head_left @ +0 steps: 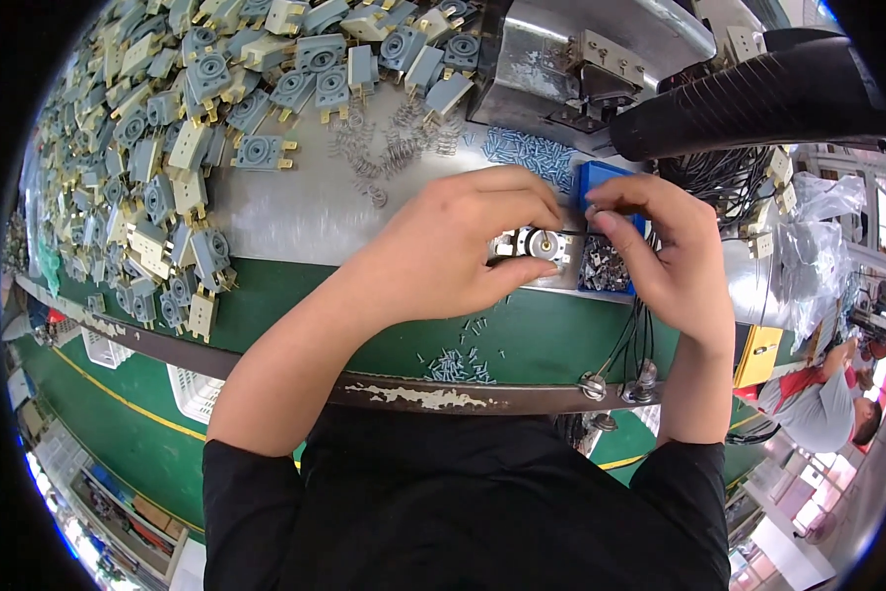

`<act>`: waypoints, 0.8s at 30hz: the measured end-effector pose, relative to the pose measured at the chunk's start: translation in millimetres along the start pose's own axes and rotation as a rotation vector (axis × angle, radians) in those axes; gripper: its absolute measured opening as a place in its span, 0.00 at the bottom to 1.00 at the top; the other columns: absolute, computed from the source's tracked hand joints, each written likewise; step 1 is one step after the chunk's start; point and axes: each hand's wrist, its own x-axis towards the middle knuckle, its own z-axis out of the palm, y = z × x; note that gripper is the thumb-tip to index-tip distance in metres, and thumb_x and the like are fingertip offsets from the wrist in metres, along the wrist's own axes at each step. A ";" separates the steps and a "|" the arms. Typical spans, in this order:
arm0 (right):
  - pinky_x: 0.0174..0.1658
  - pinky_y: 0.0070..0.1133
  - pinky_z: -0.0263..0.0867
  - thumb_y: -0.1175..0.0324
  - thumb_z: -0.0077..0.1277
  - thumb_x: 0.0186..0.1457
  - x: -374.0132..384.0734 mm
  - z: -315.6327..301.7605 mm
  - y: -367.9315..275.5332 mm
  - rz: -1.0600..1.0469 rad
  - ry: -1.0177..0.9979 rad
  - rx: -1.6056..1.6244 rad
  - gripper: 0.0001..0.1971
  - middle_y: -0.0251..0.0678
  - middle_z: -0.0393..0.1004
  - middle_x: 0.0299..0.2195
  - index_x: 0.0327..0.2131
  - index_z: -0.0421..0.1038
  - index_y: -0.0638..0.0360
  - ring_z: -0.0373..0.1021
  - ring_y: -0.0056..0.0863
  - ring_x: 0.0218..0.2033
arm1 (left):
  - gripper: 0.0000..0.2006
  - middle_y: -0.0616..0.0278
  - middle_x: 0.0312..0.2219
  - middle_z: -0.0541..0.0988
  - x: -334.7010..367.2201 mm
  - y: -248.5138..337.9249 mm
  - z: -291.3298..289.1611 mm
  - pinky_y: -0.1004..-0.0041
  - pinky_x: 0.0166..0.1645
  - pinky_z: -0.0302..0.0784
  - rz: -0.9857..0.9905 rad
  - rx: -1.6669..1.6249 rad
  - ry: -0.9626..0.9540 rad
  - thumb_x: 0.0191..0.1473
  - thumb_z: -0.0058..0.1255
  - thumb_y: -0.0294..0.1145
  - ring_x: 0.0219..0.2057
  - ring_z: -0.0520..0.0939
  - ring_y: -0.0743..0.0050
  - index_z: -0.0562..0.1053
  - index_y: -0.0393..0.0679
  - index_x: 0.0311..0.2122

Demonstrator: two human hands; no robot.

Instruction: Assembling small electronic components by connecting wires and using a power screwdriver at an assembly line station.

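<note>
My left hand (458, 241) is closed around a small round part (545, 244) with a dark ring, a light body and a brass-coloured centre, gripped between thumb and fingers at the table's metal plate. Beside it, my right hand (672, 251) pinches thumb and forefinger together over a blue tray (588, 179). A tiny greyish piece seems to sit at those fingertips, too small to name. Between the two hands runs a short dark wire (576, 233). Small metal fittings (604, 268) lie in the tray's near part.
Grey-and-cream switch housings (256, 151) with brass prongs are heaped at the left. Loose springs (394, 148), blue screws (527, 153) and more screws (458, 366) lie about. A metal fixture (601, 59) and a black ribbed handle (749, 98) stand far right. Black cables (638, 340) hang near the front edge.
</note>
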 end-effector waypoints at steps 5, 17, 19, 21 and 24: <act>0.42 0.21 0.73 0.83 0.60 0.52 7.1 -9.2 1.3 -0.155 -0.142 -0.018 0.11 0.40 0.82 0.35 0.40 0.81 0.67 0.80 0.29 0.37 | 0.16 0.52 0.42 0.83 -0.4 -1.2 0.5 0.63 0.48 0.81 -0.002 -0.005 0.002 0.46 0.71 0.27 0.43 0.85 0.52 0.80 0.36 0.41; 0.40 0.22 0.74 0.84 0.64 0.49 12.4 3.1 -15.6 0.052 -0.145 -0.055 0.14 0.41 0.80 0.31 0.37 0.71 0.67 0.82 0.29 0.35 | 0.18 0.54 0.41 0.82 1.7 1.1 -0.6 0.62 0.47 0.80 -0.042 0.013 -0.001 0.45 0.72 0.27 0.43 0.84 0.50 0.77 0.38 0.41; 0.39 0.24 0.75 0.85 0.63 0.50 10.8 3.6 -14.0 -0.013 -0.197 -0.148 0.13 0.42 0.79 0.31 0.38 0.71 0.67 0.82 0.32 0.35 | 0.19 0.54 0.41 0.81 1.9 1.0 0.0 0.62 0.47 0.80 -0.046 0.011 0.003 0.44 0.72 0.27 0.42 0.84 0.51 0.77 0.38 0.42; 0.39 0.24 0.75 0.85 0.62 0.51 9.5 4.1 -15.7 -0.018 -0.198 -0.155 0.13 0.42 0.79 0.31 0.38 0.70 0.67 0.82 0.33 0.34 | 0.19 0.54 0.41 0.81 2.0 1.4 -0.2 0.62 0.46 0.80 -0.051 0.010 0.006 0.44 0.72 0.27 0.42 0.84 0.51 0.77 0.38 0.42; 0.39 0.25 0.75 0.85 0.62 0.51 6.8 6.8 -16.6 -0.006 -0.169 -0.127 0.13 0.43 0.79 0.33 0.38 0.70 0.66 0.82 0.36 0.35 | 0.20 0.53 0.42 0.81 2.1 3.2 0.0 0.62 0.47 0.80 -0.051 0.014 0.013 0.43 0.71 0.25 0.43 0.84 0.51 0.77 0.38 0.43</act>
